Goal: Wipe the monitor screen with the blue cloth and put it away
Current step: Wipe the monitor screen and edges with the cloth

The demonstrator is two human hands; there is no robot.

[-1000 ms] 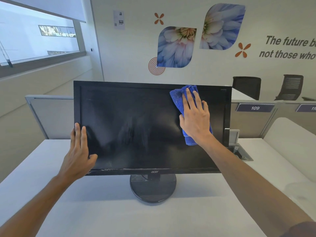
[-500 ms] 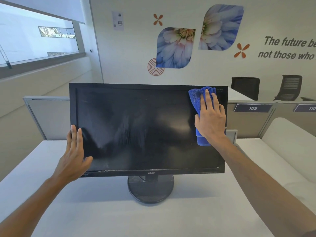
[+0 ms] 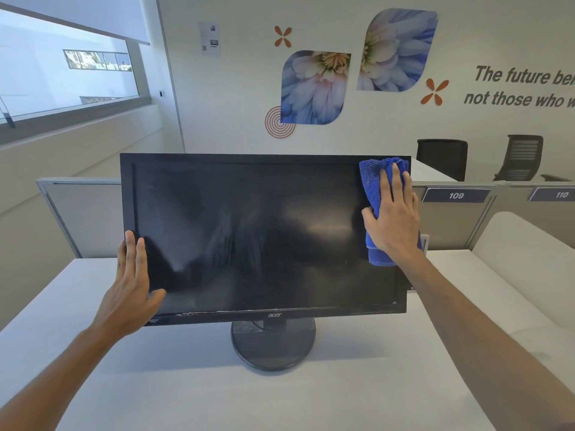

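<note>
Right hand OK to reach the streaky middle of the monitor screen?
Probably yes. The right hand presses the blue microfibre cloth at the black monitor screen's upper right corner; nothing lies on the glass between, and the left hand rests at the lower left.

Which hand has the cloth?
The right hand, pressing the blue cloth on the upper right corner of the monitor; the left hand is bare, resting on the left edge.

Monitor and round stand block the desk centre.
</note>
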